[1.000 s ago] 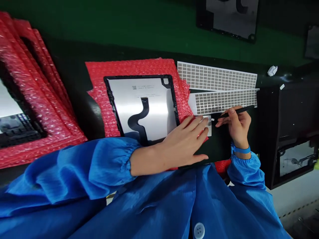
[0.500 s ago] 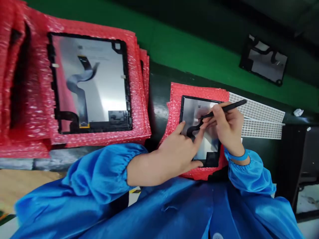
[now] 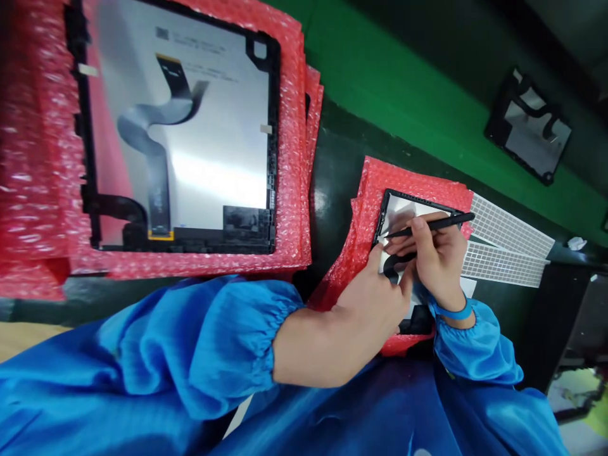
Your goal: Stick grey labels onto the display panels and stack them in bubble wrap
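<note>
The person's right hand (image 3: 439, 259) pinches black tweezers (image 3: 444, 222), tips at the left edge of a display panel (image 3: 403, 206) lying on red bubble wrap (image 3: 339, 273) toward the near edge of the bench (image 3: 339, 158), the left hand (image 3: 368, 307) spread, forefinger just beside those tips

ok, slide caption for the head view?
Right hand holds a slim black tool over a framed panel, left hand alongside.
</note>
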